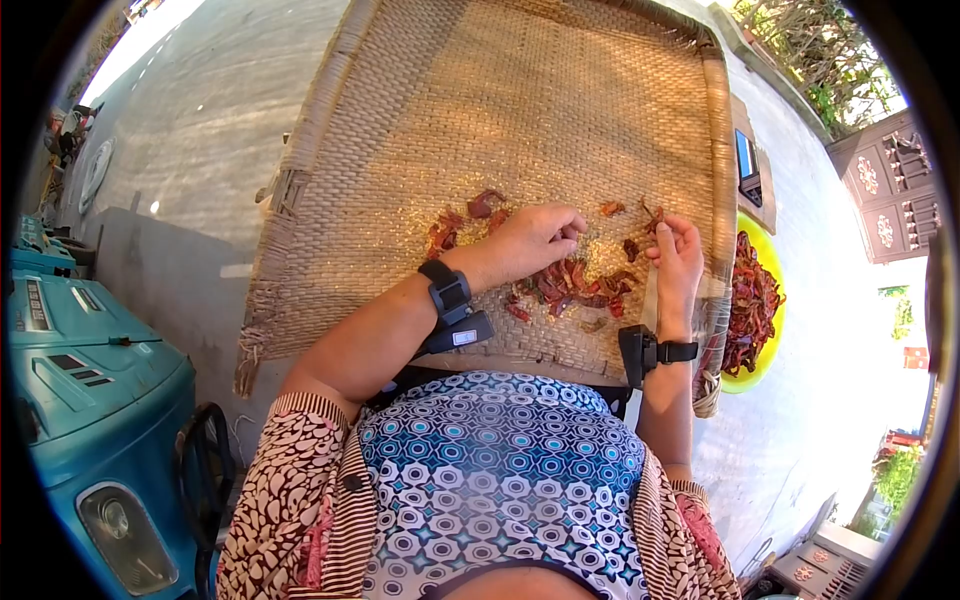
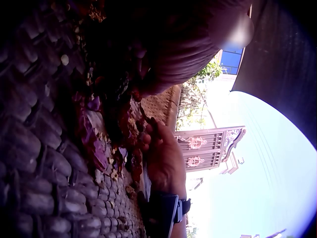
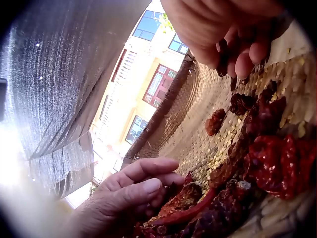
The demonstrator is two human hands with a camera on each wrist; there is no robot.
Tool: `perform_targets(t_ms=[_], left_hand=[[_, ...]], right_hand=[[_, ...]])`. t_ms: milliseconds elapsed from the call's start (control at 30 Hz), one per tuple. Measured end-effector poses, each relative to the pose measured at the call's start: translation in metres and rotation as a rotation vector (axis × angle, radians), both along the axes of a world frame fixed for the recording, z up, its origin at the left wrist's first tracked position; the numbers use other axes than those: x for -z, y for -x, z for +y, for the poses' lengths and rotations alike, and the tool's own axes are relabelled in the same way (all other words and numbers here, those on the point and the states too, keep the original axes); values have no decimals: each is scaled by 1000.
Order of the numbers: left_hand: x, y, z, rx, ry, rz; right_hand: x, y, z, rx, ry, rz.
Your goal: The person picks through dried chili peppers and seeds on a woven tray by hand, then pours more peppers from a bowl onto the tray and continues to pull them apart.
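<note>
Dried red chilies [image 1: 565, 285] [image 3: 280, 163] and pale seeds lie on a woven mat [image 1: 520, 110]. My left hand [image 1: 535, 240] is over the pile with its fingers loosely bent; in the right wrist view this hand [image 3: 131, 191] shows thumb and index finger near the chilies, and nothing is seen held. My right hand [image 1: 680, 262] pinches a dark dried chili [image 1: 652, 214] between thumb and fingers, above the mat's right part. In the right wrist view its curled fingers [image 3: 243, 64] partly hide that chili. The left wrist view is dark around the near hand.
Beyond the mat's right edge stands a yellow-green basin [image 1: 768, 245] heaped with red chilies [image 1: 750, 305]. A phone-like device [image 1: 746, 160] rests on a board behind it. A teal vehicle [image 1: 100, 370] stands at the left. Loose chilies [image 1: 485, 205] lie left of the pile.
</note>
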State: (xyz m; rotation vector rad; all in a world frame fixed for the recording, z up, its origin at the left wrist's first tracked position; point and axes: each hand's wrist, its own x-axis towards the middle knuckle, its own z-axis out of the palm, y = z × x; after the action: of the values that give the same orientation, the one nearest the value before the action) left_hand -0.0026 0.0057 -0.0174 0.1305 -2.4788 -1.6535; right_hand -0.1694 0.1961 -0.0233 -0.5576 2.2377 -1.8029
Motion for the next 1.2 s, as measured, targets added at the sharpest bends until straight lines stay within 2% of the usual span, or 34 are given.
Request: perform_targets(t_ms=[133,233,367,500,700,800,967,1067,1200], left_hand=[[-2,1,0,7,29,-9],[2,0,-1,18,83,31],[-6,-2,0,41,117,3],[-1,-1,2,0,270,107],[-16,-1,2,-195,15,169],[-15,-1,3,-159,-549,181],[-16,-1,3,-116,-647,210],[-15,0,3,-115,-630,210],[-9,1,3,-153,-588,179]], right_hand=[[-1,0,0,-17,-15,-15],[-17,-13,-6,19,82,-83],[-5,-6,-2,17,71,-25],[-11,-7,-1,-10,33,-46],[-19,-17,-5,-30,102,-45],[-35,-28,-8,-128,71,-42],[-47,-48,-12,-462,-67,35],[-46,-57,-18,-538,-276,140],[-36,-58,-19,-592,-141,-66]])
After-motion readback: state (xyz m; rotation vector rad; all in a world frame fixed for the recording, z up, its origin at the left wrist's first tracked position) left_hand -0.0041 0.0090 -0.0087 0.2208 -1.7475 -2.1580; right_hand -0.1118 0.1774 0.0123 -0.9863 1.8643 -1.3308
